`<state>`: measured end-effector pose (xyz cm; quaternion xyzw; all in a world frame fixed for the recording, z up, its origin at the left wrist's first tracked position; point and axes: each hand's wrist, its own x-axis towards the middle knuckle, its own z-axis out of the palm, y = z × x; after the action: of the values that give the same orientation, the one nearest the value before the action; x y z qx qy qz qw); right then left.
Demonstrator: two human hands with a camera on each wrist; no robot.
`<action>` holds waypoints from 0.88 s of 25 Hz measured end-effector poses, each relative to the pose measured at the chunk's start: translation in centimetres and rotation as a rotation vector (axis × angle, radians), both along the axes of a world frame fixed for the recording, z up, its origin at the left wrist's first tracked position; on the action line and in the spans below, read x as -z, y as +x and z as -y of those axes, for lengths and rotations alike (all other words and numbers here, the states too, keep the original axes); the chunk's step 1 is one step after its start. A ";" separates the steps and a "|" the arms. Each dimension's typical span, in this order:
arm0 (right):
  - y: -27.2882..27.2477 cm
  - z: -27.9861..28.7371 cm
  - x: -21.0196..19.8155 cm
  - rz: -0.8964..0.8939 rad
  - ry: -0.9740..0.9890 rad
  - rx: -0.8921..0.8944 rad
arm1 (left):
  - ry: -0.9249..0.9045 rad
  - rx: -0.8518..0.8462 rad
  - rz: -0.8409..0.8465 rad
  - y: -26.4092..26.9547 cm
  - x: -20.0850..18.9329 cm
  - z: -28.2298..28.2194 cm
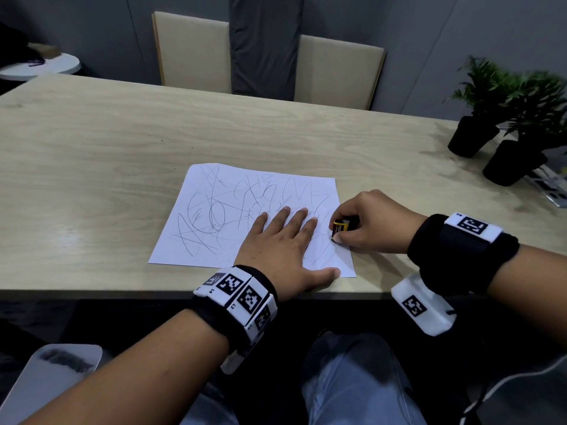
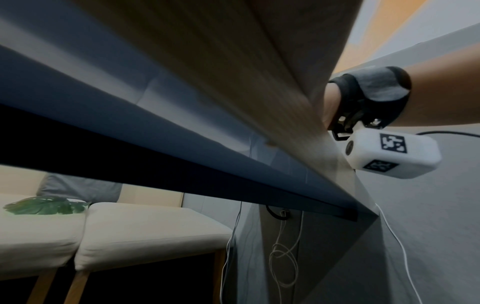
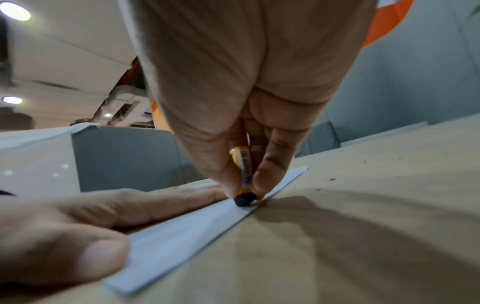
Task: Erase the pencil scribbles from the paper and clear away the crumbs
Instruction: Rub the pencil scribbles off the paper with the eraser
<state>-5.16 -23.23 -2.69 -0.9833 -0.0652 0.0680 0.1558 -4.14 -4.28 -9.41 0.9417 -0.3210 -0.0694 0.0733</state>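
A white sheet of paper [image 1: 214,216] covered in pencil scribbles lies on the wooden table [image 1: 92,154] near its front edge. My left hand [image 1: 285,240] rests flat on the paper's right half, fingers straight and spread. My right hand [image 1: 362,228] pinches a black eraser in a yellow sleeve [image 1: 340,228] at the paper's right edge. In the right wrist view the eraser [image 3: 244,179] stands upright between thumb and fingers, its dark tip touching the paper [image 3: 187,230] beside my left hand [image 3: 78,226]. The left wrist view shows only the table's edge [image 2: 233,102] from below.
Two potted plants in black pots [image 1: 491,142] stand at the table's right back, with a small device [image 1: 549,188] beside them. Two beige chairs [image 1: 196,50] stand behind the table. A white round side table [image 1: 40,69] is at far left.
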 end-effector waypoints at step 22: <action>-0.6 -0.1 -0.2 0.000 -0.009 -0.001 | 0.005 0.002 0.001 -0.1 -0.1 0.0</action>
<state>-5.78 -23.16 -2.52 -0.9840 -0.0652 0.0683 0.1511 -4.21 -4.25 -9.35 0.9415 -0.3220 -0.0699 0.0710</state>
